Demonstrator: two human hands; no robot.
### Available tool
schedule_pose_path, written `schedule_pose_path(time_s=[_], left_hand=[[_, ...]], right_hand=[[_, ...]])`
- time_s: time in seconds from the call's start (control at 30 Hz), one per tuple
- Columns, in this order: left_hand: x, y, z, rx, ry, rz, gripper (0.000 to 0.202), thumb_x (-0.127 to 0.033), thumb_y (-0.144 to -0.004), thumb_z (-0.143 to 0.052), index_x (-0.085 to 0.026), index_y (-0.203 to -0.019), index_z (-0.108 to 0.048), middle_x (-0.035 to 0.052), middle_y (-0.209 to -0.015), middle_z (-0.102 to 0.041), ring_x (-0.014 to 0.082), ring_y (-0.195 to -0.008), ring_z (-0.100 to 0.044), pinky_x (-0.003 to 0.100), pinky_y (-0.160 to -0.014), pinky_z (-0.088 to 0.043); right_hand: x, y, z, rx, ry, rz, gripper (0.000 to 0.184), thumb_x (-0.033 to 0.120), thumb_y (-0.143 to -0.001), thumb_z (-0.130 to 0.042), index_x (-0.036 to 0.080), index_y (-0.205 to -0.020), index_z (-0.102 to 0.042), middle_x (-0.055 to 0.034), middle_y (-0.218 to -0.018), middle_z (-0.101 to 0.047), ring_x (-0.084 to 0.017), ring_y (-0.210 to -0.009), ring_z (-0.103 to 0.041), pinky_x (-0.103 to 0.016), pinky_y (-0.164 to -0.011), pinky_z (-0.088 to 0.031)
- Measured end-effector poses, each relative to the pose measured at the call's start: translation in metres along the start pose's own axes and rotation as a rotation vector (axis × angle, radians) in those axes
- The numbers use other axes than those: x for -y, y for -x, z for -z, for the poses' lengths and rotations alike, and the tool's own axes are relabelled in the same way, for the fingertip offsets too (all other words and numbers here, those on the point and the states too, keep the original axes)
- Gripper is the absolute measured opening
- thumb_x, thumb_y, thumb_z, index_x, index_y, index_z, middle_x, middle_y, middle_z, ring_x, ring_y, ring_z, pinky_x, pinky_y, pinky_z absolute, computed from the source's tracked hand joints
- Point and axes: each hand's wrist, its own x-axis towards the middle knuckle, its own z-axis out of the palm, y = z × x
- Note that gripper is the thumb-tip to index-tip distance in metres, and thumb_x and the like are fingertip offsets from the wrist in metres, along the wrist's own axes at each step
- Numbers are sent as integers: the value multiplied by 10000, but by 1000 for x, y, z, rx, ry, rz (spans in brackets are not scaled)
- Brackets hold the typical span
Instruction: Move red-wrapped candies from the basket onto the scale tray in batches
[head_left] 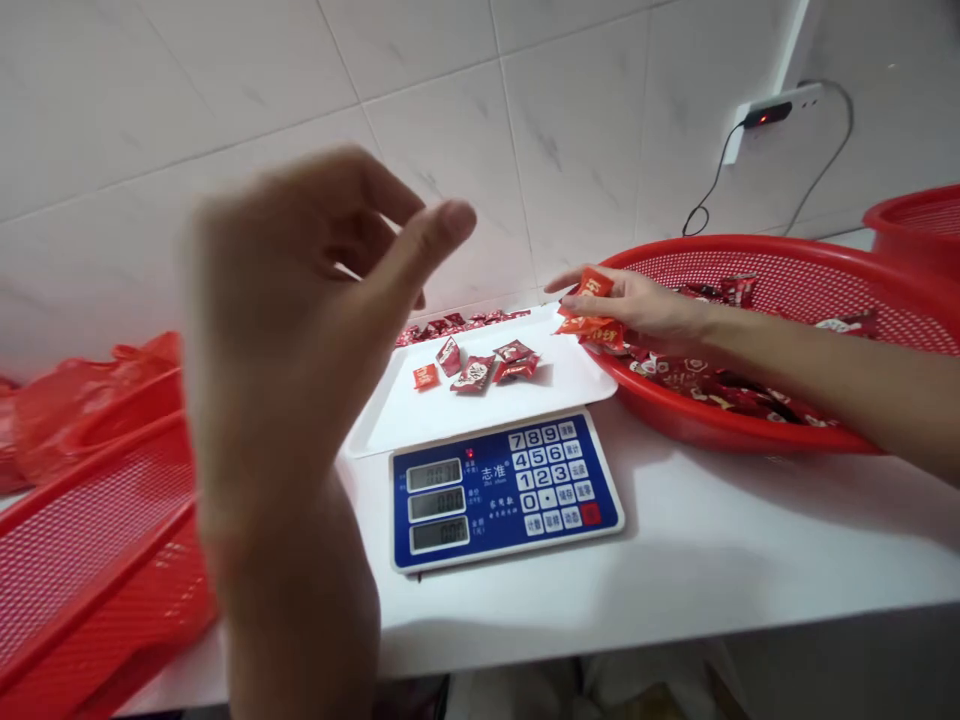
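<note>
Head view puts the left hand [300, 340] nearest, raised and blurred, its fingers loosely curled with nothing seen inside them. Below it lie the red trays [90, 540] and the scale [502, 490], whose white pan [420, 420] carries a cluster [480, 368] of sweets. Farther, the right hand [645, 305] pinches orange packets [589, 322] at the edge of the basket [750, 430], just beside the pan. The pinch looks light for several packets, so one may slip onto the counter. The forearm also passes over the basket's front rim and could press it down.
</note>
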Motion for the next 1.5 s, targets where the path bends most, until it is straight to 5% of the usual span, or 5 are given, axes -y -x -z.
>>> schedule_pose_path(time_s=[0.1,0.37,1.27,1.4,1.5], left_hand=[[-13,8,13,-92,155,-78,200,-365,-866,-704,-279,-728,-588,-24,-713,-568,164,-607,-507,342,-558,-375],[-24,10,18,42,81,-83,203,-392,-867,-685,-319,-691,-618,-12,-656,-622,229,-600,-586,426,-544,-429],[-19,11,20,94,83,-132,147,-367,-862,-723,-313,-745,-653,-38,-694,-666,201,-600,-639,404,-492,-511],[-11,8,6,145,111,-130,134,-347,-837,-752,-272,-766,-667,-23,-686,-674,197,-589,-639,369,-478,-504],[-5,11,-24,380,30,-205,149,-281,-821,-776,-230,-911,-669,-19,-743,-687,166,-614,-637,298,-517,-489]], right_hand=[[0,0,2,-6,48,-3,221,233,-841,-720,218,-1052,-655,-10,-770,-635,-115,-653,-622,-193,-521,-513],[0,0,2,-2,86,-9,255,265,-839,-722,231,-1082,-653,-22,-794,-655,-137,-690,-635,-224,-542,-524],[3,2,0,-7,70,-28,332,303,-797,-760,236,-1096,-631,-17,-832,-656,-132,-688,-637,-230,-573,-533],[6,5,-4,12,12,-34,381,306,-763,-786,238,-1101,-625,-11,-835,-653,-137,-711,-639,-242,-616,-545],[9,7,-7,42,-44,-6,364,317,-764,-778,239,-1085,-627,-6,-833,-653,-129,-701,-632,-232,-602,-530]])
